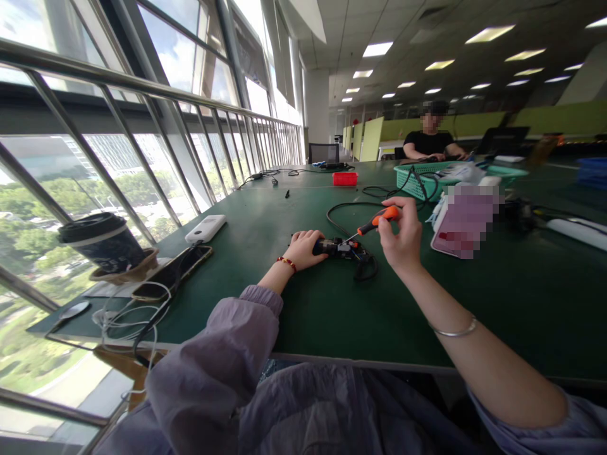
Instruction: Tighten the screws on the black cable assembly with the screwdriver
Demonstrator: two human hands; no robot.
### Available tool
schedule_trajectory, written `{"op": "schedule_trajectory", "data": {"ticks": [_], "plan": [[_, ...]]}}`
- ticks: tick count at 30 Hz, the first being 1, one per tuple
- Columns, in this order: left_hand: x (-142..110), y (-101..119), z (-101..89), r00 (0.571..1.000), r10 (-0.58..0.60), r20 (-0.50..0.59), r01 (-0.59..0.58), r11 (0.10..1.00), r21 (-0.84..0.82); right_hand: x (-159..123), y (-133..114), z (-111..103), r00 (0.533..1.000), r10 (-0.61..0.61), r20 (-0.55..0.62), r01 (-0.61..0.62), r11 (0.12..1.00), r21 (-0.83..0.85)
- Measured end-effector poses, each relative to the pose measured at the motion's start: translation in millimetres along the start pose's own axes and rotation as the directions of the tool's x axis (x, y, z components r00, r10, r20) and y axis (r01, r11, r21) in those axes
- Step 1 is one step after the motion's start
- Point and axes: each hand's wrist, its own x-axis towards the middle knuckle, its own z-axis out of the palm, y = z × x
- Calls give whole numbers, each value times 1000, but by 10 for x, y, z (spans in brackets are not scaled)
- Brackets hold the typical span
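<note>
The big counter is flat, smooth and dark green. Far back on it sits a green plastic basket with little holes, and near it a small red box. By the window stands a round paper cup with a dark lid, beside a flat shiny phone and a white rounded box. The left hand is curled shut on a small black gadget that lies in the middle of the counter, with a black cord looping from it. The right hand pinches a thin screwdriver with an orange handle, its metal tip touching the gadget.
</note>
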Motion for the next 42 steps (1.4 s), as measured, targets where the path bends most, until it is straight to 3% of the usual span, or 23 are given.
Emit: {"op": "schedule_trajectory", "data": {"ticks": [5,9,14,20,27,35,42], "plan": [[0,-11,-17,1000,8,21,-8,1000,16,8,-77,-18,999,36,20,-33,991,-132],[9,-18,-59,999,6,47,-6,1000,-7,4,-82,-22,1000,-12,-24,7,976,-216],[15,-31,-72,999,5,46,-5,1000,2,-4,-31,-11,999,-44,-21,40,989,-143],[8,-16,-70,999,3,35,-3,1000,9,25,-85,-31,1000,-4,-24,0,985,-173],[11,-36,-54,999,12,34,-12,1000,7,2,36,5,985,-154,-73,150,987,-58],[4,-35,-54,999,8,39,-8,1000,13,17,-41,-14,987,-147,-67,139,984,-109],[7,-44,-49,999,9,36,-9,1000,10,1,-8,-4,980,-194,-47,193,981,-21]]}}
